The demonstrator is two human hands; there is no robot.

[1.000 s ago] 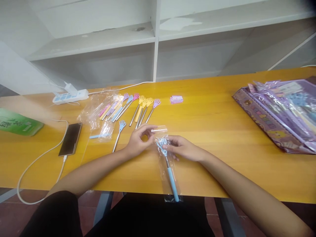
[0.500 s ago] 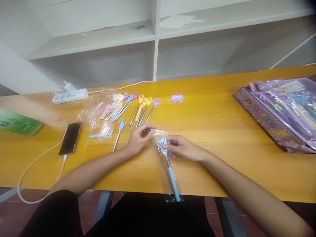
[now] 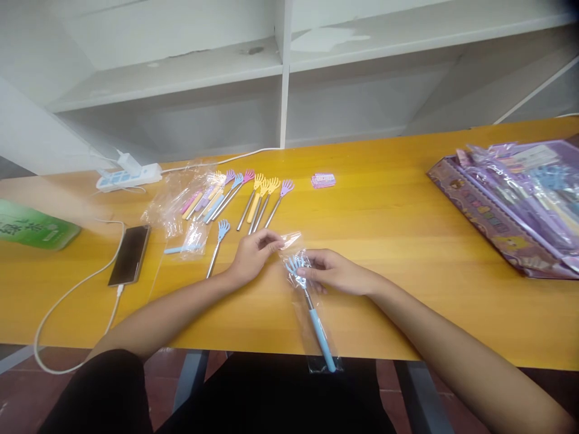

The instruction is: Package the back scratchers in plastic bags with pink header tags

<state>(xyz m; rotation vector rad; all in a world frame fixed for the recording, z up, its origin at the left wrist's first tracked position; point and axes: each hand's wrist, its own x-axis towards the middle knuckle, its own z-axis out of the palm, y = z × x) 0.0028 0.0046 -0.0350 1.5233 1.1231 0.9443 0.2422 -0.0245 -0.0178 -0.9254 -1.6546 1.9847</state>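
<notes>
Clear plastic sleeve (image 3: pixel 305 320), blue claw-headed scratcher (image 3: pixel 318 327) inside: left hand (image 3: pixel 254 257) is pinching the twelve-o'clock flap (image 3: pixel 292 240), right hand (image 3: pixel 335 270) the claw (image 3: pixel 294 264); flap-handling is seemingly needing steadiness.

One bagged scratcher (image 3: pixel 322 339) is at the bench (image 3: pixel 398 211) front edge.
One phone (image 3: pixel 129 255), one green container (image 3: pixel 40 226), one power strip (image 3: pixel 138 176), one box (image 3: pixel 474 214).

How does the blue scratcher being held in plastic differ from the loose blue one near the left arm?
The bagged scratcher sits in a clear bag; the loose scratcher is uncovered. The bagged scratcher shows a blue handle; the loose scratcher shows only metal rod below its claw. Both claws are blue.
</notes>
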